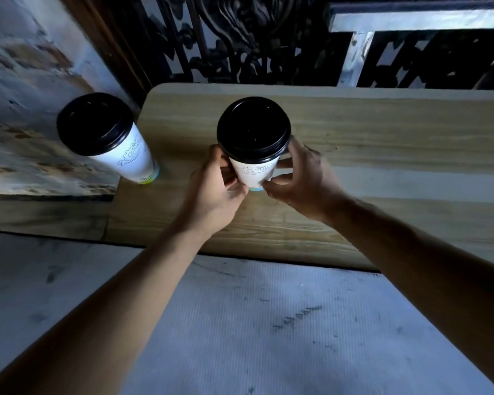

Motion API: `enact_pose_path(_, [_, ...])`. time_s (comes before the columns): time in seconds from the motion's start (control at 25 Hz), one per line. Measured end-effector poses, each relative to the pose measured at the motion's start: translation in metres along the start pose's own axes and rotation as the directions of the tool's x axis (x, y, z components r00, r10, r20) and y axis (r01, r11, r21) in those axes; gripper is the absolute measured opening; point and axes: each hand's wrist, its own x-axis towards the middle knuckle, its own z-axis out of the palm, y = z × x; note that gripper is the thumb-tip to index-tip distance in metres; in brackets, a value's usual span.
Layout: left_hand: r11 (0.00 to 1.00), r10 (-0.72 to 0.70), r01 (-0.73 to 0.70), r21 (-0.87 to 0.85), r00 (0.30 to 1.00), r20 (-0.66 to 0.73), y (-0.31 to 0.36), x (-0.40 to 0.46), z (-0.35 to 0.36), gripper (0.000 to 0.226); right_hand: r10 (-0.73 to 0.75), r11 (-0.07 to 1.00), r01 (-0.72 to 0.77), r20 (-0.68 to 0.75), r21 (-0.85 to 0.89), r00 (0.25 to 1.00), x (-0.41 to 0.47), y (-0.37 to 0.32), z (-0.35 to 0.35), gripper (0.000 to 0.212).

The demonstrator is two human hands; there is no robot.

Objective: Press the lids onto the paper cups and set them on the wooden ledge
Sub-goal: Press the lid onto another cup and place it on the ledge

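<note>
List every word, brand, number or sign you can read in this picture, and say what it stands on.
None can be read.
Held cup: outlined printed design, too blurred to read.
Left cup: the same design plus small print near its base, too blurred to read.
Lids: no readable marks.

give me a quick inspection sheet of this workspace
surface: wooden ledge, pale planks, both cups standing on it
job's things: left cup with black lid on, free of hands; middle cup with black lid on, held from both sides
clutter: nothing seen
grippers: left hand and right hand both grip the middle cup's wall below the lid
cables: nothing seen
surroundings: dark ornate metal grille behind the ledge, weathered wall at left, grey floor below
</note>
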Motion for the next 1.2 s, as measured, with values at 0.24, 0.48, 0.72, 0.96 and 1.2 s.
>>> enact_pose_path(0.24, [0.995,-0.101,0.101,-0.001,0.993,-0.069,0.001,-0.023,-0.012,0.092,0.161,0.986,-0.16,0.027,-0.043,0.987,-0.021,-0.005,-0.023,0.096])
enact_pose_path(0.48, [0.988,0.008,0.01,0.152,0.993,-0.12,0.054,-0.132,-0.054,0.051,0.218,0.967,-0.219,-0.019,-0.128,0.976,-0.132,-0.051,-0.085,0.074])
enact_pose_path(0.72, [0.975,0.189,-0.202,0.092,0.973,0.13,0.137,-0.287,-0.046,0.03,0.181,0.973,-0.203,-0.182,-0.107,0.967,-0.306,-0.121,-0.145,0.044])
enact_pose_path(0.96, [0.976,0.211,-0.217,-0.02,0.92,0.33,0.162,-0.402,0.005,0.042,0.325,0.933,-0.354,-0.271,-0.063,0.906,-0.463,-0.122,-0.165,0.034])
enact_pose_path(1.2, [0.989,0.062,-0.137,0.062,0.746,0.663,0.17,-0.469,0.061,0.11,0.443,0.893,-0.45,-0.2,0.013,0.874,-0.552,-0.082,-0.163,0.044])
